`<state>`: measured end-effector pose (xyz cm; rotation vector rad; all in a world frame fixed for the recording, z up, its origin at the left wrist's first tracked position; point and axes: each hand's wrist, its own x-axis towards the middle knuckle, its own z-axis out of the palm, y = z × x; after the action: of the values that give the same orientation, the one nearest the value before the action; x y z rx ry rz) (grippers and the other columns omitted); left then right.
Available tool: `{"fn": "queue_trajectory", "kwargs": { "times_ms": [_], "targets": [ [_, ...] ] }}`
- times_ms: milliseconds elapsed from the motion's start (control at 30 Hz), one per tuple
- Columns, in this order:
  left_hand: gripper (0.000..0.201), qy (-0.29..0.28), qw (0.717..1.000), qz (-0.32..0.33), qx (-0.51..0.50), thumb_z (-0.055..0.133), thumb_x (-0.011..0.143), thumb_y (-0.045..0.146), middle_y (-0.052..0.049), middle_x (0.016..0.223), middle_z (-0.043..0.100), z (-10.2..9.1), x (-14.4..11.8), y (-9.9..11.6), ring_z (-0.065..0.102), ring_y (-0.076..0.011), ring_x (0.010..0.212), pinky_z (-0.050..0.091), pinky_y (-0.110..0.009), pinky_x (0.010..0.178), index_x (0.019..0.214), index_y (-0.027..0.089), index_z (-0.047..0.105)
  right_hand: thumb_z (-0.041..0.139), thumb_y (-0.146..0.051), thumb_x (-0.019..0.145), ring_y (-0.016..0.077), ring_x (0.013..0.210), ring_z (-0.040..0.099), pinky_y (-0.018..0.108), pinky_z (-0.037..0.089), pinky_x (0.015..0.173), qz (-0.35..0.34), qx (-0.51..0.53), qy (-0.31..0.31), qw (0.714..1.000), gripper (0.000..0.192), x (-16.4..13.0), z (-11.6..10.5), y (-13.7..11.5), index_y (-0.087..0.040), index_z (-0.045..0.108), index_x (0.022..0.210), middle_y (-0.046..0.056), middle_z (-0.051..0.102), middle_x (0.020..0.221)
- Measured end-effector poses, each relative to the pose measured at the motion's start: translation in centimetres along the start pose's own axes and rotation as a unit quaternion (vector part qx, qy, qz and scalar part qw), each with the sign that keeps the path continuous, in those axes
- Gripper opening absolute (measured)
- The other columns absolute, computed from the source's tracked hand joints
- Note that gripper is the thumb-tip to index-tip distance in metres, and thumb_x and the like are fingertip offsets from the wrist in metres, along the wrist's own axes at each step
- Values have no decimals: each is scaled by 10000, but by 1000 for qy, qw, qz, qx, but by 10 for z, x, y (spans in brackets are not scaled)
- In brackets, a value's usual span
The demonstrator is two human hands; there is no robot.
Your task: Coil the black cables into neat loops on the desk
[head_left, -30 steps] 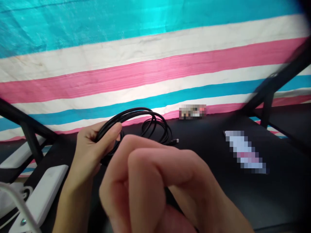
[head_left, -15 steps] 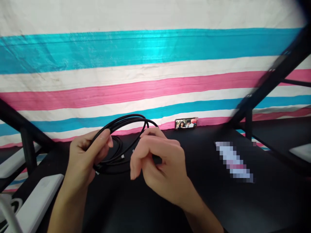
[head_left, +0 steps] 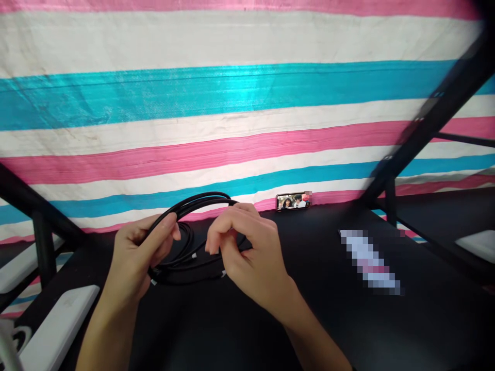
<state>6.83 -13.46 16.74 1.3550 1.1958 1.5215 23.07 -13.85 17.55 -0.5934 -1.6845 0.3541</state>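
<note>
The left hand pinches the coiled black cable between thumb and fingers, holding the loops just above the black table, while the right hand curls its fingers around the coil's right side. The table lies open toward the near edge and to the right, with a phone propped at its far edge against the striped tarp. Since half a second ago the right hand has closed in on the coil, and the loops sit tighter.
</note>
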Motion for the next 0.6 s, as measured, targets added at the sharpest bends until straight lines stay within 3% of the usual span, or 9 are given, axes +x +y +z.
{"fn": "queue_trajectory", "kwargs": {
  "times_ms": [133,233,367,467,600],
  "targets": [
    [390,-27,1000,0,0,668,753,471,77,355,260,1,3,-3,199,-35,352,86,-236,410,574,136,579,466,14,706,142,835,585,318,447,808,8,-23,13,1000,237,3,4,5,-206,550,720,-5,598,802],
    [397,-16,1000,-6,4,653,768,450,75,367,255,1,4,-3,192,-37,362,88,-241,422,545,143,539,569,-82,755,183,1014,543,363,432,912,27,-50,34,998,178,4,6,10,-224,570,864,36,585,961],
    [474,-16,1000,13,-2,654,766,419,65,377,251,0,0,0,208,-49,376,94,-267,436,462,159,401,693,-256,769,217,1141,489,412,372,1007,67,-91,46,993,290,3,7,16,-244,581,1036,61,563,1128],
    [518,-24,999,30,-12,658,765,399,63,378,241,-1,-2,1,215,-52,385,112,-275,445,441,163,329,696,-338,788,206,1088,539,390,383,988,86,-71,2,994,298,4,5,21,-247,599,1054,38,621,1096],
    [511,-29,999,30,-21,636,793,373,63,385,243,-3,-1,-1,206,-47,386,115,-277,453,449,161,323,618,-362,847,138,806,609,266,472,749,131,-5,-23,991,194,6,3,23,-212,644,966,14,672,920]
  ]
}}
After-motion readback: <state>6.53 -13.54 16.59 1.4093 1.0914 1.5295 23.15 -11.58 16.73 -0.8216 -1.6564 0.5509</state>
